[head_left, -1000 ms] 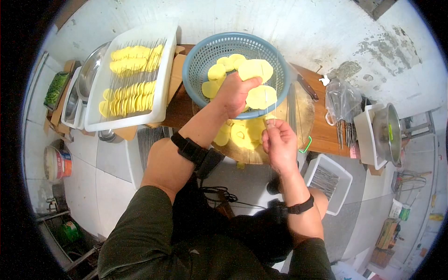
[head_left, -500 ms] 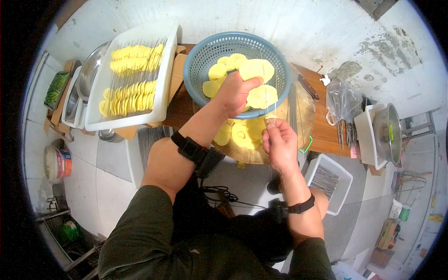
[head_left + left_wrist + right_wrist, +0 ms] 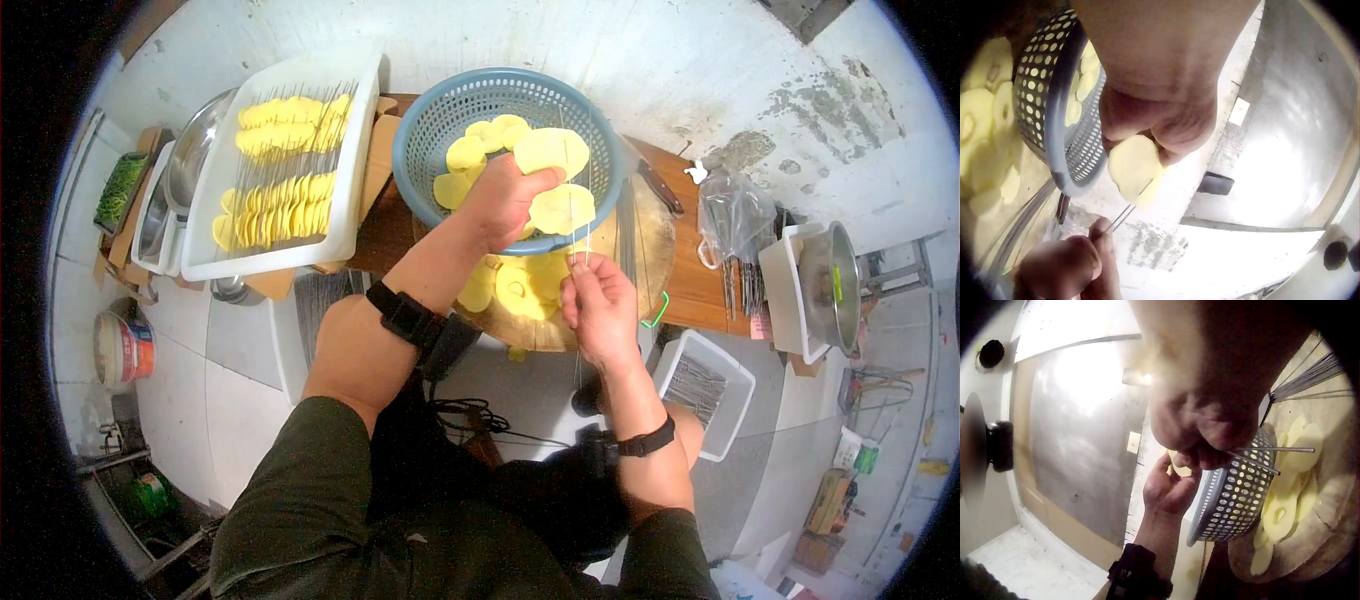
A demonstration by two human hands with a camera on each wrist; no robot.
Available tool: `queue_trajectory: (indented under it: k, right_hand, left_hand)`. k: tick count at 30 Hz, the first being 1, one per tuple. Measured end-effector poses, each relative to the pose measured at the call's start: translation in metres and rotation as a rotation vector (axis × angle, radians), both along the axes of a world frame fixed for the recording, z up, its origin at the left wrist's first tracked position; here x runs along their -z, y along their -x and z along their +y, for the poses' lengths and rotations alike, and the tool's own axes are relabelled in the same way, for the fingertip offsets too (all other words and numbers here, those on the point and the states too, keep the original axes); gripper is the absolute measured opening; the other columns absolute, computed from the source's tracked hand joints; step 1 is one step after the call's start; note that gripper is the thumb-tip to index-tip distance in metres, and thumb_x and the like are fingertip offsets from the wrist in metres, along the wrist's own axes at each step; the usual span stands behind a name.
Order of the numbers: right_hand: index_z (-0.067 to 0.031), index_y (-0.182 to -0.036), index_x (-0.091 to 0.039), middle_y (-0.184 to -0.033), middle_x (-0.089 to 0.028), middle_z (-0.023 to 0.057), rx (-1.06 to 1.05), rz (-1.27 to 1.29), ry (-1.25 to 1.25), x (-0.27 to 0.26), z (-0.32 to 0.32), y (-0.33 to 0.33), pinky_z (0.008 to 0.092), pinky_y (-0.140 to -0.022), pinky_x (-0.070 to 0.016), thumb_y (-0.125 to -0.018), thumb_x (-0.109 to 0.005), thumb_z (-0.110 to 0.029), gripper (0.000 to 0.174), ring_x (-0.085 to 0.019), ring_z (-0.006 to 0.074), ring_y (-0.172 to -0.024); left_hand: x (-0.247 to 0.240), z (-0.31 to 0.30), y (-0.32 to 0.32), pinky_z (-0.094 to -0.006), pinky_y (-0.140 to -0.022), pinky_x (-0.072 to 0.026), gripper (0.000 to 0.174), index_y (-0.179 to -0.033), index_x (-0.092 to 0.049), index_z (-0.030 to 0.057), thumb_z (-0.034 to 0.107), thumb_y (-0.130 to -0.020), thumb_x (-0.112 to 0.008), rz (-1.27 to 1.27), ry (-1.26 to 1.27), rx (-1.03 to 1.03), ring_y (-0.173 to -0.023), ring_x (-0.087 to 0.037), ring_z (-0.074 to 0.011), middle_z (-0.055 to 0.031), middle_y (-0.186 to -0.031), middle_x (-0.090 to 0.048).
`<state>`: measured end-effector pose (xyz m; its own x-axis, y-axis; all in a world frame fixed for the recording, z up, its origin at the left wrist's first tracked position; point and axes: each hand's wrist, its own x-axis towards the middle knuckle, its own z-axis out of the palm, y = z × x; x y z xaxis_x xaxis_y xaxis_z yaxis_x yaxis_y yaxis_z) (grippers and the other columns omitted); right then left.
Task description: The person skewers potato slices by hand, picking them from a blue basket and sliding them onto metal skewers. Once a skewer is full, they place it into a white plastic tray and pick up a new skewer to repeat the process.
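Note:
Over the basket's right side, my left hand (image 3: 503, 205) grips pale yellow potato slices (image 3: 562, 208), one above the other, with their flat faces showing. Two thin metal skewers (image 3: 1124, 216) run from the slices to my right hand (image 3: 600, 305). Thumb and fingers of that hand pinch them near the basket's front rim. Behind the right hand the skewer ends (image 3: 1279, 450) stick out in the right wrist view. The blue-grey perforated basket (image 3: 425, 115) holds more slices. Others lie on the round wooden board (image 3: 655, 235) in front of it.
At the left, a white tray (image 3: 365, 160) holds rows of skewered slices. A knife (image 3: 660, 190) and loose skewers (image 3: 627, 225) lie on the board's right side. Further right are a plastic bag (image 3: 735, 215) and a steel bowl (image 3: 840, 290). A white bin (image 3: 735, 415) of skewers stands below.
Both hands stay almost in place. The slices in my left hand have shifted very slightly to the right, and the skewers' far ends show a little lower.

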<state>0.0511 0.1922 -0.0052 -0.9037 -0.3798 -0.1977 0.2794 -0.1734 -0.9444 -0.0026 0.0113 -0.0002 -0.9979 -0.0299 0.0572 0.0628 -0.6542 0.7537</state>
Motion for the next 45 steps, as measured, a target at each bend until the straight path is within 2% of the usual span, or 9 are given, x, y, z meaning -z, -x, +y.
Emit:
queue_trajectory:
  k: [2, 6, 8, 12, 21, 27, 29, 31, 45]
  right_hand:
    - [-0.0031, -0.104, -0.054, -0.065, -0.054, 0.0025, -0.001, 0.013, -0.01, 0.001, 0.0, 0.001, 0.0206, -0.041, -0.0323, -0.099, -0.049, -0.013, 0.012, -0.041, 0.0072, -0.046]
    - [-0.0014, -0.105, -0.057, -0.068, -0.058, 0.0026, 0.085, 0.144, -0.11, 0.006, 0.002, 0.005, 0.0206, -0.048, -0.038, -0.098, -0.05, -0.012, 0.015, -0.048, 0.0074, -0.051]
    - [-0.0006, -0.105, -0.059, -0.069, -0.06, 0.0031, 0.127, 0.191, -0.167, 0.011, 0.003, 0.006, 0.0213, -0.051, -0.0411, -0.097, -0.051, -0.012, 0.015, -0.051, 0.0081, -0.054]
    - [0.0015, -0.105, -0.061, -0.073, -0.065, 0.007, 0.176, 0.436, -0.432, 0.009, -0.001, 0.002, 0.0254, -0.06, -0.0482, -0.095, -0.053, -0.01, 0.017, -0.061, 0.0114, -0.064]
    - [0.0019, -0.105, -0.062, -0.073, -0.067, 0.0099, 0.14, 0.463, -0.478, 0.011, -0.002, 0.0, 0.0295, -0.06, -0.0507, -0.095, -0.053, -0.011, 0.019, -0.065, 0.0172, -0.065]
    - [0.0017, -0.102, -0.064, -0.078, -0.065, 0.0143, 0.16, 0.471, -0.464, 0.011, 0.002, -0.002, 0.0326, -0.061, -0.0499, -0.093, -0.055, -0.012, 0.018, -0.064, 0.0222, -0.065]
    - [0.0017, -0.097, -0.066, -0.079, -0.063, 0.0157, 0.236, 0.861, -0.672, 0.013, 0.011, 0.003, 0.035, -0.066, -0.049, -0.09, -0.058, -0.011, 0.016, -0.063, 0.0281, -0.071]
    - [0.0011, -0.094, -0.067, -0.078, -0.06, 0.0163, 0.261, 0.779, -0.614, 0.01, 0.013, -0.003, 0.037, -0.069, -0.048, -0.087, -0.059, -0.01, 0.015, -0.061, 0.0321, -0.076]
    - [-0.0024, -0.117, -0.062, -0.089, -0.065, 0.0214, 0.08, 0.913, -0.72, 0.015, 0.036, -0.023, 0.0387, -0.071, -0.0525, -0.085, -0.06, -0.006, 0.032, -0.066, 0.034, -0.078]
  left_hand:
    - [0.011, -0.005, 0.007, -0.027, -0.066, -0.0483, 0.018, -0.098, -0.064, -0.0034, 0.011, -0.089, -0.06, 0.042, 0.367, -0.091, -0.077, -0.059, -0.0105, -0.0057, -0.091, -0.064]
    - [0.015, -0.008, 0.013, -0.0268, -0.06, -0.0441, 0.021, -0.085, -0.062, -0.0034, 0.017, -0.089, -0.061, 0.02, 0.458, -0.098, -0.067, -0.053, -0.0096, -0.0044, -0.08, -0.062]
    - [0.0, -0.003, 0.002, -0.0297, -0.075, -0.051, 0.026, -0.111, -0.054, -0.0019, 0.016, -0.093, -0.057, -0.076, 0.941, -0.323, -0.088, -0.061, -0.0156, -0.0081, -0.101, -0.063]
    - [-0.015, 0.015, -0.011, -0.0248, -0.058, -0.0441, 0.026, -0.088, -0.057, -0.0038, 0.022, -0.09, -0.06, -0.149, 0.698, -0.195, -0.066, -0.054, -0.0104, -0.0057, -0.081, -0.061]
    - [-0.005, 0.017, -0.011, -0.0248, -0.062, -0.0486, 0.021, -0.102, -0.059, -0.0022, 0.014, -0.09, -0.054, -0.244, 0.403, -0.15, -0.075, -0.06, -0.0112, -0.0055, -0.09, -0.064]
    - [-0.006, 0.014, -0.007, -0.0248, -0.069, -0.0486, 0.023, -0.109, -0.06, -0.0002, 0.012, -0.091, -0.052, 0.012, 0.42, -0.123, -0.083, -0.06, -0.0088, -0.0038, -0.095, -0.066]
    - [-0.002, 0.007, 0.0, -0.0251, -0.072, -0.0479, 0.024, -0.111, -0.059, -0.0008, 0.012, -0.092, -0.053, -0.062, 0.278, -0.18, -0.083, -0.059, -0.0084, -0.0031, -0.097, -0.065]
    - [-0.002, -0.006, 0.004, -0.0254, -0.072, -0.0481, 0.024, -0.111, -0.059, -0.0009, 0.011, -0.092, -0.053, -0.101, 0.332, -0.211, -0.083, -0.059, -0.0087, -0.0031, -0.098, -0.065]
    - [-0.019, -0.022, 0.009, -0.0257, -0.069, -0.0508, 0.024, -0.113, -0.056, -0.0012, 0.008, -0.091, -0.052, -0.085, 0.249, -0.348, -0.082, -0.061, -0.0105, -0.005, -0.099, -0.065]
